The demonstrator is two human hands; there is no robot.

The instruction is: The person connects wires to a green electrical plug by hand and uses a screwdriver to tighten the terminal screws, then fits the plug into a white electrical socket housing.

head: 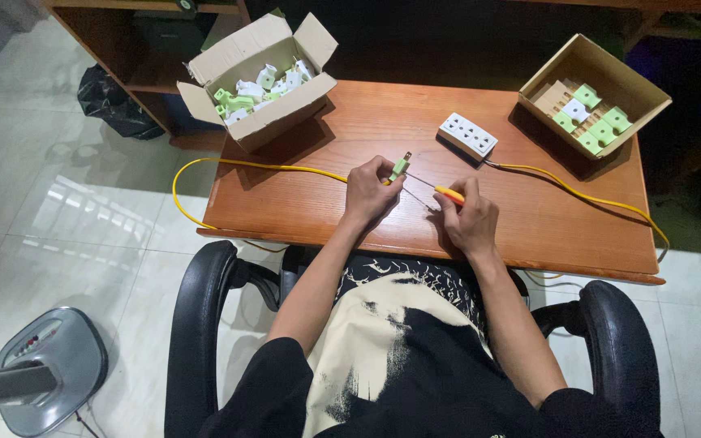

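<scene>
While your left hand pinches a small green-and-white plastic plug on the yellow cable, your right hand is closed around an orange-handled screwdriver, its thin metal shaft pointing at the plug above the smooth wooden table.

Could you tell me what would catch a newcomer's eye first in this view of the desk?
Most striking are the two hands at the near edge of the wooden table: the left hand holds a small green plug on a yellow cable, while the right hand points an orange-handled screwdriver at it. Behind them lies a white socket strip, flanked by an open box of plug parts far left and a neater box far right.
</scene>
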